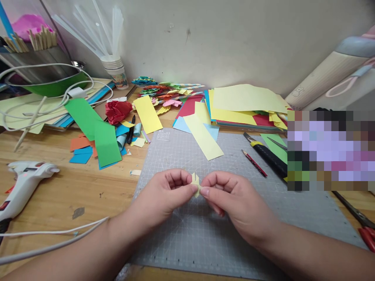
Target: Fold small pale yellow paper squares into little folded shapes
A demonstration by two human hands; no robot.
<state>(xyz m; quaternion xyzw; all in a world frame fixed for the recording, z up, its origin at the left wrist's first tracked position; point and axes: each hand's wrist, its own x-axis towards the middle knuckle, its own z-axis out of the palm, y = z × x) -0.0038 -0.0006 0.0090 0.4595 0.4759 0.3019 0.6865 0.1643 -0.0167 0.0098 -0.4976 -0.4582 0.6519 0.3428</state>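
A small pale yellow piece of paper (195,180), with slits or points at its top edge, is held up over the grey cutting mat (175,242). My left hand (168,191) pinches its left side between thumb and fingers. From the right, my right hand (230,195) grips the other side with thumb and forefinger. Much of the paper hides behind the fingertips. Beyond the hands, a pale yellow paper strip (205,136) lies partly over light blue paper (182,125). Right of it rest a red pencil (254,163) and a black-and-yellow utility knife (268,158).
At left lie a white glue gun (26,183), its cable (58,249), and green paper strips (96,132). Paper stacks (246,103), a crumpled red paper (118,111) and a cup of straws (115,72) line the wall. Red-handled scissors (366,234) sit at right.
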